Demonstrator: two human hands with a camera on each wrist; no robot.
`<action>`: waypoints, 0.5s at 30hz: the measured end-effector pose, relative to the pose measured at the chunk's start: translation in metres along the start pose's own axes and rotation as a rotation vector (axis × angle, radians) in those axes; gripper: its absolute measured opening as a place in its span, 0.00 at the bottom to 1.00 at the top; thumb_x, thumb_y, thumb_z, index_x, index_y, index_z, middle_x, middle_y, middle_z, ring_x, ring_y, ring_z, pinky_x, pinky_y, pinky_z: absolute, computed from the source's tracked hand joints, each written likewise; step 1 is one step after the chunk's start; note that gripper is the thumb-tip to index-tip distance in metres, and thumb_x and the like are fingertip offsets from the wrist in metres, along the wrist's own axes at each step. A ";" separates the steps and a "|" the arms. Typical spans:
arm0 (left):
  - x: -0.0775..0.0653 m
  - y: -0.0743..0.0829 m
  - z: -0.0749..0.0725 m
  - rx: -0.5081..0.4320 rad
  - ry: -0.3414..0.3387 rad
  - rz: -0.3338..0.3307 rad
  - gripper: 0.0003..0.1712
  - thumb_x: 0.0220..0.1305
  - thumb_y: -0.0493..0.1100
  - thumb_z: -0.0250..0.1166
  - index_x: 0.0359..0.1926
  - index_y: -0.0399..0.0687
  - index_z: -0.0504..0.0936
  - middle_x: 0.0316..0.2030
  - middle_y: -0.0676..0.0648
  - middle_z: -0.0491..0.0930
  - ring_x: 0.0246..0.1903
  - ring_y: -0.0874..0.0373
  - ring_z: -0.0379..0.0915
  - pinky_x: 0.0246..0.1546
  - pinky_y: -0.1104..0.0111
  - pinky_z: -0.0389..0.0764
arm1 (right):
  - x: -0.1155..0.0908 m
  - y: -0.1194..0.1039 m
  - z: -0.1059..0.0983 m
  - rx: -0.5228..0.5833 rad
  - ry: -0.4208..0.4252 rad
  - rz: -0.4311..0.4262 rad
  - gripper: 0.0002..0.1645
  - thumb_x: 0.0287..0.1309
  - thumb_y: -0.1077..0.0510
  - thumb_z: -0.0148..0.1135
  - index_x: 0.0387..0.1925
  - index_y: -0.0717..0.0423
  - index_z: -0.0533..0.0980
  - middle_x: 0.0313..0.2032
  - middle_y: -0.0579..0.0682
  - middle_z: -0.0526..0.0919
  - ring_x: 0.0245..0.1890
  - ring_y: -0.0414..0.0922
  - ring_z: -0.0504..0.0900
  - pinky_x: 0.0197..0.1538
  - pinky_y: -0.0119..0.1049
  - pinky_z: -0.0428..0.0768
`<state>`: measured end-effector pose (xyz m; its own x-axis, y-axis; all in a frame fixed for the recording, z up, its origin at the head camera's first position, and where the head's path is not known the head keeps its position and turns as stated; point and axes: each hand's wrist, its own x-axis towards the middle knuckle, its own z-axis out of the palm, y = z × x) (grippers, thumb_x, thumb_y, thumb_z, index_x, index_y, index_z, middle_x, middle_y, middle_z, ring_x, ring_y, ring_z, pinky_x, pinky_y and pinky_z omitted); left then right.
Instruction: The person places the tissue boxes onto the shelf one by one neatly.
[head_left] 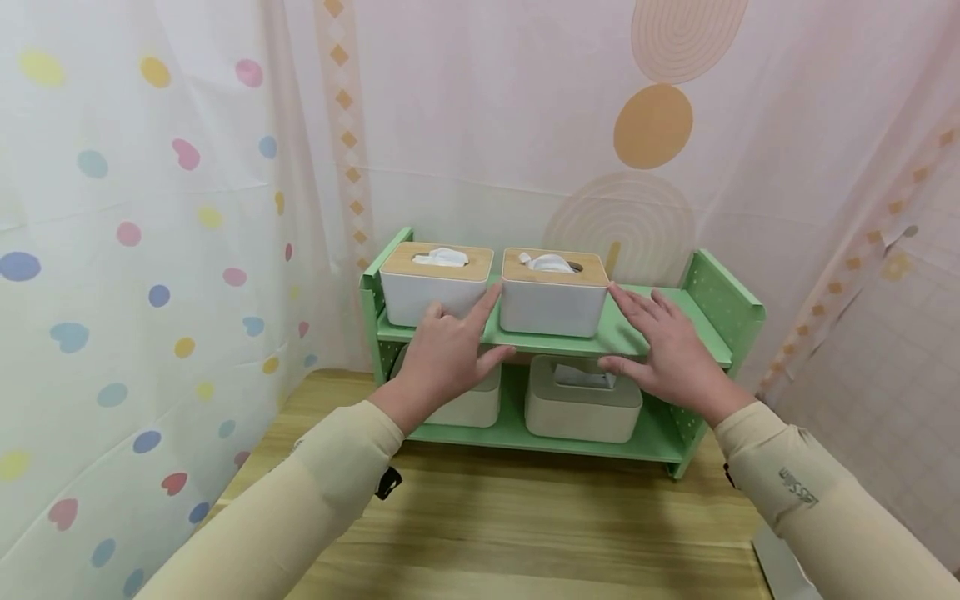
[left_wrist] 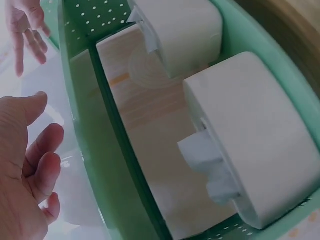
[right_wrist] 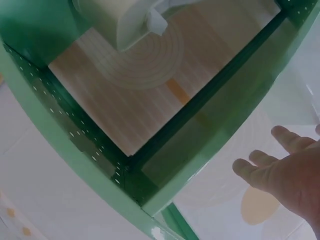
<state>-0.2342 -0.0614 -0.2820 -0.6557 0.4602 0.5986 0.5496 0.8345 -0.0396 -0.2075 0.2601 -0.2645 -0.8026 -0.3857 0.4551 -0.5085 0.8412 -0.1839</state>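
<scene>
Two white tissue boxes with wooden lids, a left one (head_left: 431,293) and a right one (head_left: 551,309), stand side by side on the upper tier of a green rack (head_left: 720,304). Tissue pokes out of each lid. My left hand (head_left: 448,348) reaches up with its index finger extended beside the right box's left side. At that box's right edge are the fingertips of my right hand (head_left: 672,357), fingers straight and thumb apart. Whether either hand touches the box cannot be told. Loosely bent fingers of the left hand (left_wrist: 30,165) show in the left wrist view.
On the lower tier sit two pale tissue boxes, one on the right (head_left: 581,412) and one on the left (head_left: 476,406) partly behind my left hand. The rack stands on a wooden table (head_left: 540,525). Patterned curtains (head_left: 480,108) hang behind and at the sides.
</scene>
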 end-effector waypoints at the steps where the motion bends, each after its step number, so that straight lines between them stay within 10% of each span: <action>1: -0.003 -0.001 0.000 -0.002 -0.006 0.005 0.50 0.71 0.63 0.70 0.82 0.44 0.63 0.08 0.54 0.66 0.11 0.61 0.58 0.40 0.58 0.65 | -0.002 -0.001 -0.001 -0.002 -0.013 0.003 0.61 0.64 0.45 0.76 0.87 0.51 0.51 0.81 0.66 0.62 0.81 0.77 0.51 0.80 0.72 0.49; 8: -0.046 0.000 -0.001 -0.106 -0.123 0.062 0.37 0.71 0.62 0.70 0.72 0.46 0.78 0.10 0.62 0.72 0.13 0.70 0.61 0.40 0.61 0.62 | -0.067 0.003 -0.005 0.056 0.035 0.017 0.55 0.62 0.44 0.78 0.83 0.53 0.62 0.79 0.63 0.67 0.82 0.70 0.56 0.74 0.74 0.61; 13: -0.087 -0.005 0.010 -0.243 -0.292 0.046 0.32 0.70 0.61 0.72 0.67 0.51 0.84 0.15 0.66 0.76 0.18 0.76 0.65 0.43 0.60 0.68 | -0.144 0.048 -0.012 0.083 0.104 0.098 0.42 0.56 0.52 0.82 0.72 0.44 0.77 0.69 0.58 0.81 0.74 0.24 0.65 0.70 0.21 0.68; 15: -0.104 -0.007 0.018 -0.324 -0.362 0.043 0.31 0.70 0.60 0.72 0.66 0.49 0.84 0.18 0.66 0.79 0.19 0.76 0.67 0.42 0.63 0.74 | -0.171 0.076 -0.019 0.108 -0.003 0.187 0.45 0.60 0.54 0.79 0.76 0.51 0.72 0.71 0.65 0.78 0.75 0.29 0.66 0.67 0.24 0.73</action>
<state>-0.1794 -0.1101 -0.3589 -0.7354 0.6158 0.2828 0.6751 0.7019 0.2272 -0.1026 0.3973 -0.3396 -0.8870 -0.2277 0.4017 -0.3807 0.8529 -0.3572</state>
